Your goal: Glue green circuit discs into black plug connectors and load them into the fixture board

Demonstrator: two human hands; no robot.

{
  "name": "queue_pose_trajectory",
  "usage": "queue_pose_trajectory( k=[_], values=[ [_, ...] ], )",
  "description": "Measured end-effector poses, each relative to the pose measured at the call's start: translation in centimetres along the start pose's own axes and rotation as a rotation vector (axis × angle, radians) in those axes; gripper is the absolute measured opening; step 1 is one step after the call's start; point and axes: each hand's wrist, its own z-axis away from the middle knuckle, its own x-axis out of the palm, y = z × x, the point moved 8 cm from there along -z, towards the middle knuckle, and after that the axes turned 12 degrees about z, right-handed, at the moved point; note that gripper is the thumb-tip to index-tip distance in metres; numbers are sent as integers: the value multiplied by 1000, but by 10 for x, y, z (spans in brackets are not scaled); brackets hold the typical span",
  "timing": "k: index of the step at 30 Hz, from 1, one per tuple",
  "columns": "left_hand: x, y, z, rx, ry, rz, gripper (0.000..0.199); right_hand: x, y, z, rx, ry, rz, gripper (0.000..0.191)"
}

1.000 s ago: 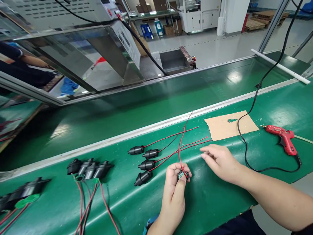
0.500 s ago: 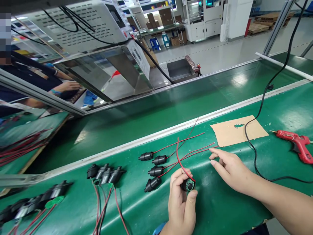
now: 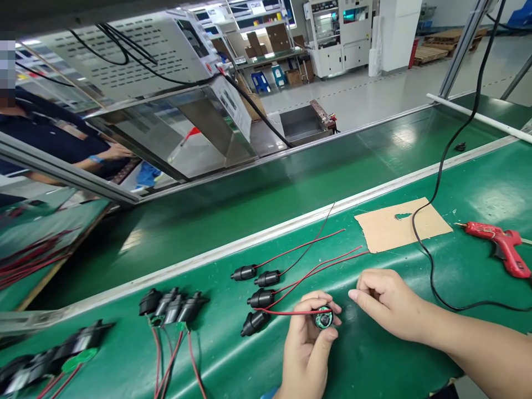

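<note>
My left hand [image 3: 306,343] is closed around a black cylindrical plug [image 3: 323,317]. Its round end faces me, showing a green circuit board; a red wire [image 3: 297,312] runs from it to the left. Just to the right, my right hand [image 3: 384,302] hovers with its fingers curled in and the thumb pointing left; nothing shows in it. Left of my left hand lie several similar black plugs [image 3: 261,298] with thin red wires reaching toward the upper right.
Two clusters of black plugs with red wires, one nearer [image 3: 172,307] and one at far left [image 3: 54,354], rest on the green mat. Cardboard [image 3: 399,233], a black cable [image 3: 432,260] and a red glue gun [image 3: 499,241] lie to the right. A person [image 3: 62,133] works beyond the frame.
The red wire on the held plug has swung from pointing up to lying leftward. My right hand has come slightly down and left, its fingers curling from stretched out.
</note>
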Motion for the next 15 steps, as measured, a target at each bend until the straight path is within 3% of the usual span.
queue_pose_trajectory(
  k=[4, 9, 15],
  values=[
    [3, -1, 1, -72, 35, 33, 18, -3, -1, -2, 0, 3, -32, 35],
    [-2, -9, 4, -163, 128, 68, 19, -4, -3, 0, 31, -8, -107, 13],
    [-10, -17, 6, -205, 156, 95, 24, 3, -8, 3, -12, -53, -101, 13]
  ],
)
